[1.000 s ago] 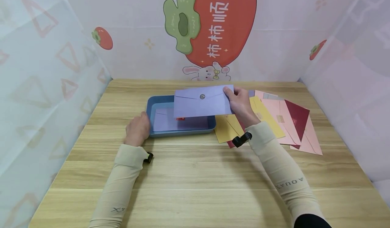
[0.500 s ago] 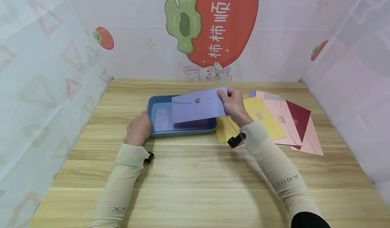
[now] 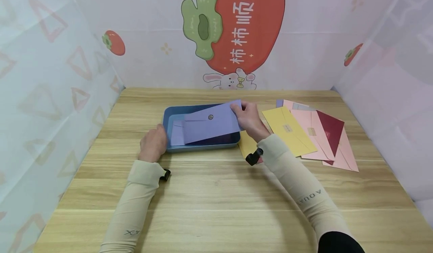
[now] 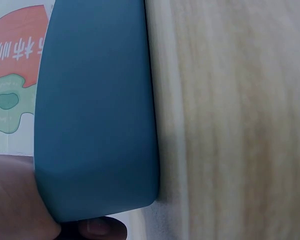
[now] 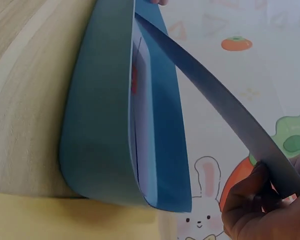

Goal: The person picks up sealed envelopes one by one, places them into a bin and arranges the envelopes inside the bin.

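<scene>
My left hand [image 3: 153,144] grips the left end of a blue rectangular tray [image 3: 203,147]. In the left wrist view the tray's outer wall [image 4: 95,100] hides most of that hand. My right hand [image 3: 252,120] pinches a purple envelope [image 3: 211,127] by its right end, thumb on the flap side, which bears a small round seal. This envelope slants over the tray, its left end low and its right end raised; the right wrist view shows it bowed. Beneath it, another purple envelope [image 3: 177,134] lies flat in the tray.
Right of the tray lie overlapping envelopes: yellow [image 3: 291,132], pink [image 3: 312,127], dark red [image 3: 333,132] and another pink one [image 3: 345,153]. One more yellow envelope [image 3: 247,144] sits against the tray's right end. A printed cloth backdrop [image 3: 145,65] stands behind the wooden table [image 3: 209,200].
My right hand has moved left and slightly down with the purple envelope, whose left end has dropped into the tray. My left hand has stayed on the tray's end.
</scene>
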`<control>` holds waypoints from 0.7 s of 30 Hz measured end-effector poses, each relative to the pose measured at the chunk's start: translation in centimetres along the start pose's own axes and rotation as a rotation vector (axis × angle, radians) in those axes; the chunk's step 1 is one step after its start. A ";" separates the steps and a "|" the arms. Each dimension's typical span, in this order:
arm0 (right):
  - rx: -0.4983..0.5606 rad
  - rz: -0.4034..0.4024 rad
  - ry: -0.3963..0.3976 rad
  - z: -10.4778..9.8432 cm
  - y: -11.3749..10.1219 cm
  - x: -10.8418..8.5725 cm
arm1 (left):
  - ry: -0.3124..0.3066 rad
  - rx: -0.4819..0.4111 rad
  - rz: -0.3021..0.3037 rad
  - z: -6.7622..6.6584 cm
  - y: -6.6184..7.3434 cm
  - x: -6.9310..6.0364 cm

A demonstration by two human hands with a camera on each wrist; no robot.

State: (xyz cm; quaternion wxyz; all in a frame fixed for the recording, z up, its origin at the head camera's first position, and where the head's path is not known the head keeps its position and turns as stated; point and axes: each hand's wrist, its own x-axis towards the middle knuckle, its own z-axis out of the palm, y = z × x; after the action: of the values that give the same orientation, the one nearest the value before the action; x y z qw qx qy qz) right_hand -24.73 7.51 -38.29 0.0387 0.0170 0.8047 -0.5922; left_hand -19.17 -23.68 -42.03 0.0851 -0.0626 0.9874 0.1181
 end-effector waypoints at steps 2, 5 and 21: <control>-0.021 -0.003 0.003 0.3 0.0 0.0 | -0.003 0.001 0.000 0.0 0.0 0.0; -0.073 -0.010 0.031 0.8 0.2 0.2 | -0.004 0.005 0.004 0.0 -0.1 0.1; -0.504 -0.177 0.144 2.5 0.3 1.0 | 0.003 -0.004 0.002 0.0 -0.1 0.0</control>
State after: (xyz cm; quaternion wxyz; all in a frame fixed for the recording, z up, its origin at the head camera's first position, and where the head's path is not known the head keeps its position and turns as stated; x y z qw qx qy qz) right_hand -25.56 5.16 -39.44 -0.0676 -0.0214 0.9257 -0.3715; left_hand -19.12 -23.73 -42.07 0.0835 -0.0620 0.9873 0.1199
